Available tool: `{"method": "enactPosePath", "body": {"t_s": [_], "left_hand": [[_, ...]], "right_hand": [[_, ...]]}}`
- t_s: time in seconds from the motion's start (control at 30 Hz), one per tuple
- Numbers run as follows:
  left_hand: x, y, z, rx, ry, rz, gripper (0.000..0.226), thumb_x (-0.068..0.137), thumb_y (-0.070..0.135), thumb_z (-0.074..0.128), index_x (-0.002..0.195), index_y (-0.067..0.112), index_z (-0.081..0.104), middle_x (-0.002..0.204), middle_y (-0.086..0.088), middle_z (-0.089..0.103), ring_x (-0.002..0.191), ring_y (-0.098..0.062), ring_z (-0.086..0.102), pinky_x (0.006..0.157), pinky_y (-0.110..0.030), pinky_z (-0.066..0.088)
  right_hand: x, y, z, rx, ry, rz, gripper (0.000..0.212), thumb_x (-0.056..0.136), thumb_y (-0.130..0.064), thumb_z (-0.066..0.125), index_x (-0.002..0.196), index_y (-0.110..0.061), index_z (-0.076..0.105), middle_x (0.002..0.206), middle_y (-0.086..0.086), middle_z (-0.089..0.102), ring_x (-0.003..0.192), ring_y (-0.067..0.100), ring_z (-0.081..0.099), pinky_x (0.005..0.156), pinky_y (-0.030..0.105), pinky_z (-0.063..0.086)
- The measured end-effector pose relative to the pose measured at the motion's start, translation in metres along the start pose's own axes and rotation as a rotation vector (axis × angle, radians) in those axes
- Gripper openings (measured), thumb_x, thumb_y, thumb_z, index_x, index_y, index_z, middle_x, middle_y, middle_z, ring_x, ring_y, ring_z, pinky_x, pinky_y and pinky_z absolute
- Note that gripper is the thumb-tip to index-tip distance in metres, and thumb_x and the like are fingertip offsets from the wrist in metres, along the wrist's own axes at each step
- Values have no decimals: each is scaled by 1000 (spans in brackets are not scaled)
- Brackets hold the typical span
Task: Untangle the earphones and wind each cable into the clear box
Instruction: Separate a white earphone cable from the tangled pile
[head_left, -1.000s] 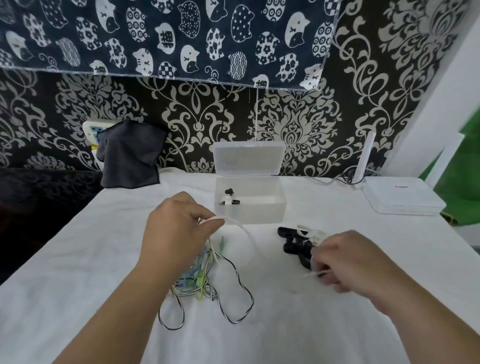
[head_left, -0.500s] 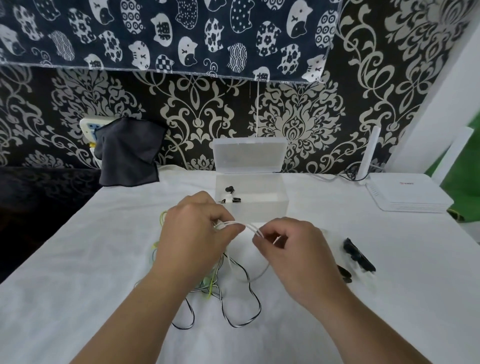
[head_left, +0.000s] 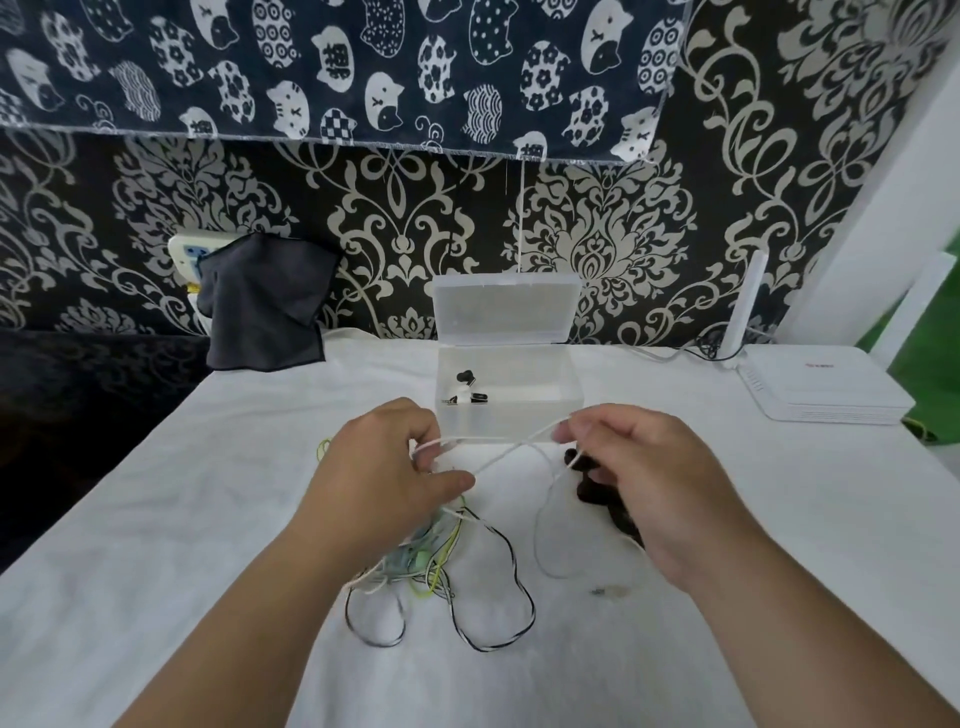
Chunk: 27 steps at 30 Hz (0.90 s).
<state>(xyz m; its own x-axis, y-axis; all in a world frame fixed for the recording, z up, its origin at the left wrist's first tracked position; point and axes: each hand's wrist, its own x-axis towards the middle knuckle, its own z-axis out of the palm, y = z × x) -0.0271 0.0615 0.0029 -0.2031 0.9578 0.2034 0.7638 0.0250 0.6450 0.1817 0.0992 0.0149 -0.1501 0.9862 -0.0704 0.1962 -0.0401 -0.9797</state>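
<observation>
A clear box (head_left: 524, 415) stands open at the table's middle back, lid up, with small black and white earbuds (head_left: 465, 389) inside. In front of it both hands hold one thin white cable (head_left: 498, 454). My left hand (head_left: 384, 483) pinches it at the left, and my right hand (head_left: 654, 483) pinches it at the right, so it stretches between them. Under my left hand lies a tangle of cables (head_left: 441, 566) in black-and-white, green and pale blue. The white cable loops down to a small plug (head_left: 608, 591). A black object (head_left: 592, 488) lies partly hidden under my right hand.
The table wears a white cloth (head_left: 156, 545). A white router (head_left: 826, 389) with an upright antenna sits at the back right. A dark grey cloth (head_left: 265, 306) hangs over a wall socket at the back left. Patterned wallpaper rises behind the box.
My right hand came from the black object to the white cable, then drew it out to the right. The cable now stretches between both hands.
</observation>
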Motion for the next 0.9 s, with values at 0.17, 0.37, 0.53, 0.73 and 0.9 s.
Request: {"method": "enactPosePath", "body": {"t_s": [0.17,0.37,0.53,0.73,0.9], "left_hand": [[7,-17,-10,88,39,-124,45,73,20,82,55,8,42,63,-10,58,51,-20,44,51,-30,35],[13,-44,-21,271,151,-300,39,76,8,72,52,12,42,55,-4,52,57,-26,48,52,-29,35],[20,-54,-36,-319,383,-567,20,87,11,64,70,2,60,57,-6,54,62,-26,50,61,-32,40],[25,-57,-40,-961,454,-873,19,89,15,64,75,15,51,59,-2,32,45,-18,38,46,-26,38],[27,-60,-34,-651,454,-838,25,88,27,65,104,9,56,78,-6,45,72,-29,42,64,-32,35]], "right_hand": [[6,-10,-23,841,-149,241,19,78,-21,62,65,-14,49,58,3,48,58,22,58,83,39,47],[9,-11,-56,843,-137,152,22,56,-12,74,77,-12,67,58,-5,31,39,5,25,35,16,20],[11,-3,-73,-205,367,91,10,79,-11,77,73,-13,71,52,-5,53,50,14,40,50,25,29],[13,1,-79,-278,336,302,49,99,-44,50,75,-7,72,61,6,49,51,20,36,52,30,25],[18,-6,-76,393,206,327,78,101,-63,18,94,-3,68,47,4,31,45,14,15,42,22,13]]}}
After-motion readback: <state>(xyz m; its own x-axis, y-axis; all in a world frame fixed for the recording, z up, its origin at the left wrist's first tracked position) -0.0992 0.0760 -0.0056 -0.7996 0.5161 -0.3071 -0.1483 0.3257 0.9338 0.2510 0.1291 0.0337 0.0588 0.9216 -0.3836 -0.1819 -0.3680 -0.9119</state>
